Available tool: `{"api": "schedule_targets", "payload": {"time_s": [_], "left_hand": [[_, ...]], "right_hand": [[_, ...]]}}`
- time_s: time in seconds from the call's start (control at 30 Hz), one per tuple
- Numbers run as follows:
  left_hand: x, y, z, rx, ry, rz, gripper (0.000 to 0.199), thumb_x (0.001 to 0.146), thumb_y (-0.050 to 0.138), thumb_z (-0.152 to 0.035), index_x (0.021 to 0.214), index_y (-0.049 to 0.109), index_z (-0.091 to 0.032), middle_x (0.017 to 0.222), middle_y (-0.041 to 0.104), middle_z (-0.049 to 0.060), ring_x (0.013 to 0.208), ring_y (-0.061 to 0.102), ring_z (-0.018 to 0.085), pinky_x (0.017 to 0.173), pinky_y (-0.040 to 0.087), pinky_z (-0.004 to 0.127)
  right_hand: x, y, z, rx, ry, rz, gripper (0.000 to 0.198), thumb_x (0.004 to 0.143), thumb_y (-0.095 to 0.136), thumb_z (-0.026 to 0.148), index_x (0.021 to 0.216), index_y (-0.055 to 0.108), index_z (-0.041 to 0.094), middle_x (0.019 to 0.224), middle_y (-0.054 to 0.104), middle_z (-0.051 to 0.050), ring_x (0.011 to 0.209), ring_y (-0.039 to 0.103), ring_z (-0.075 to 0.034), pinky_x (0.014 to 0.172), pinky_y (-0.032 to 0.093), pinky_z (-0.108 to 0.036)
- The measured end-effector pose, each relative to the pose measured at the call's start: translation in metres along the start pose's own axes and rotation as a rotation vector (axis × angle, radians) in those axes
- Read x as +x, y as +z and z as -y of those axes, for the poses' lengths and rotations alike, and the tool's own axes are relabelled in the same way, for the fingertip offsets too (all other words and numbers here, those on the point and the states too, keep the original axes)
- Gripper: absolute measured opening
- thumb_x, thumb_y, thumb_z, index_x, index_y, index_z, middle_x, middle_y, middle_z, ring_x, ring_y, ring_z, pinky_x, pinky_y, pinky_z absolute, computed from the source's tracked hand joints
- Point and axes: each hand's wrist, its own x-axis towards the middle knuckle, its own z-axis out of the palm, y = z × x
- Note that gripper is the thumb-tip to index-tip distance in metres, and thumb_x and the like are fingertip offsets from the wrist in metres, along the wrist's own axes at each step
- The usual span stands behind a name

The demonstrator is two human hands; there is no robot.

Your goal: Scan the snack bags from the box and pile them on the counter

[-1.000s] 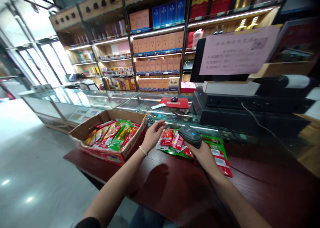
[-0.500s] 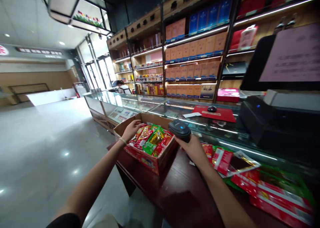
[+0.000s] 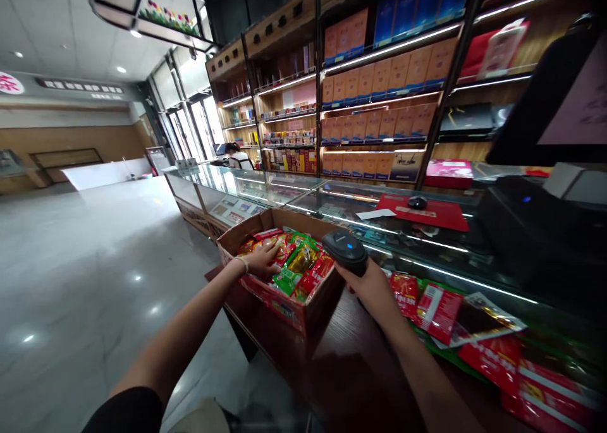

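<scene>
My left hand [image 3: 263, 258] lies flat on the snack packets inside an open cardboard box [image 3: 279, 311], its fingers stretched out over them. Red packets [image 3: 313, 277] and a green packet [image 3: 286, 281] with a golden middle fill the box. Wrapped in my right hand [image 3: 372, 287] is a black barcode scanner [image 3: 345, 248] with a small blue light, held just past the box's right edge. The scanner's grip is mostly hidden by my fingers. Right of that forearm, more red snack packets [image 3: 440, 313] lie in a loose pile.
The box stands on a dark red wooden table [image 3: 351, 363]. Behind runs a glass display counter [image 3: 303, 191], bearing a red mat [image 3: 436, 214] with a computer mouse [image 3: 417, 202]. A black monitor [image 3: 535, 104] rises at right. Shelves of boxed goods [image 3: 379, 126] line the wall.
My left hand has moved from the box's far left side down and right onto the packets, fingers spreading. My right hand keeps the scanner beside the box. The view has shifted slightly.
</scene>
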Motion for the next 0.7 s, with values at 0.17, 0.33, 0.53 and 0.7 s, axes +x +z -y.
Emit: {"api": "schedule_targets", "payload": {"time_s": [0.17,0.33,0.53,0.7], "left_hand": [[-0.002,-0.004,-0.013,0.162,0.070,0.094,0.021,0.067,0.072,-0.035,0.084,0.068,-0.024,0.087,0.068,0.008,0.082,0.065,0.024,0.082,0.045,0.030],[-0.010,-0.008,-0.031,0.308,0.085,-0.011,0.010,0.077,0.061,-0.032,0.079,0.068,-0.025,0.082,0.069,0.007,0.079,0.063,0.023,0.078,0.044,0.029],[-0.013,-0.020,-0.041,0.039,-0.043,-0.554,0.018,0.081,0.053,-0.034,0.089,0.063,-0.021,0.081,0.066,0.004,0.076,0.061,0.020,0.072,0.045,0.028],[-0.006,-0.020,-0.062,-0.493,-0.170,-0.610,0.020,0.069,0.061,-0.032,0.081,0.057,-0.016,0.069,0.062,0.000,0.062,0.057,0.014,0.060,0.045,0.024]], "right_hand": [[0.000,0.000,0.001,0.015,0.009,0.004,0.042,0.074,0.065,0.050,0.102,0.068,0.018,0.069,0.071,-0.006,0.076,0.069,-0.029,0.061,0.049,-0.034],[-0.003,-0.002,0.006,0.040,0.019,0.019,0.042,0.074,0.066,0.049,0.102,0.068,0.018,0.069,0.070,-0.006,0.078,0.069,-0.029,0.062,0.049,-0.034],[-0.008,-0.016,0.017,0.055,-0.023,-0.026,0.042,0.074,0.067,0.049,0.100,0.068,0.017,0.065,0.069,-0.005,0.070,0.067,-0.027,0.060,0.049,-0.033],[-0.013,-0.038,0.021,0.061,-0.016,-0.067,0.042,0.075,0.066,0.050,0.097,0.068,0.015,0.056,0.066,-0.004,0.059,0.065,-0.024,0.055,0.047,-0.031]]}}
